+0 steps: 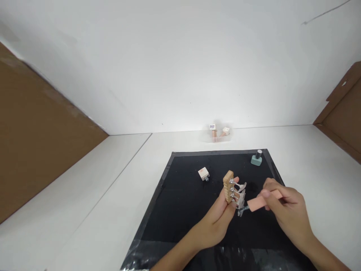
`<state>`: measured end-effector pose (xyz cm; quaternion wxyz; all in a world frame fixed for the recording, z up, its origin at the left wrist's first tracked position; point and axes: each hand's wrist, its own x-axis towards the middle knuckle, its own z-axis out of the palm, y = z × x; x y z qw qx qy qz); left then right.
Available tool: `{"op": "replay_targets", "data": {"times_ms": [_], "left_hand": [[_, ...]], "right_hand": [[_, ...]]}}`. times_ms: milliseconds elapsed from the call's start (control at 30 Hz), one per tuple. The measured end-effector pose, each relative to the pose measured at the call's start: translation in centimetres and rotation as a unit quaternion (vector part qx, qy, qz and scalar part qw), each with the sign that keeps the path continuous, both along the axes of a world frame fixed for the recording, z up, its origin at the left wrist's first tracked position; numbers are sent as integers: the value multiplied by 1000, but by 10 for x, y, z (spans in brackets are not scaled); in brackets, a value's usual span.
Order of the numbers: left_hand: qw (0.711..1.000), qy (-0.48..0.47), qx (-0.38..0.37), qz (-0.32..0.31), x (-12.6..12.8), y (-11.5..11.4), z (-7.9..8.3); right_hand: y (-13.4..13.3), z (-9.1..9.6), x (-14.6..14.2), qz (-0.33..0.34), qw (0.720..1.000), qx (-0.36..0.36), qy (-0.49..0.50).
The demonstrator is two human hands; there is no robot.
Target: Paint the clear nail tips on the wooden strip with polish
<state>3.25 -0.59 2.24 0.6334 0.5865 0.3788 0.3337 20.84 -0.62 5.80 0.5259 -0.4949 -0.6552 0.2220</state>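
Observation:
My left hand (216,222) is closed around a wooden nail-tip stand (228,187), held tilted above the black mat. Several silver pegs on the stand carry pale, translucent nail tips (241,195) that point to the right. Between the thumb and fingers of my right hand (291,209) is a nail polish brush (257,203) with a long peach-coloured cap. Its dark bristle end meets the lowest nail tip, or lies just in front of it; I cannot tell which. A small white square bottle (203,173) without a cap lies on the mat, left of the stand.
A green bottle with a silver cap (256,159) stands at the mat's back right corner. Behind the black mat (169,210), a clear tray (218,138) holds two white bottles with peach caps. A white wall closes the back; brown panels (36,128) flank both sides.

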Motion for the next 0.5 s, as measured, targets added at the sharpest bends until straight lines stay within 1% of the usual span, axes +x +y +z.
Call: {"op": "replay_targets", "data": {"times_ms": [67,267,500], "left_hand": [[1000,4,4,-1,1,0,0],[1000,-8,1,-3,0,-1,-2],[999,-22,-21,9,-2,-2,-1]], "right_hand": [[1,0,-2,5,1000,10,-18],[1,-1,-2,-40,995,70,-57],[1,-3,-2,-65,989,106,-77]]}}
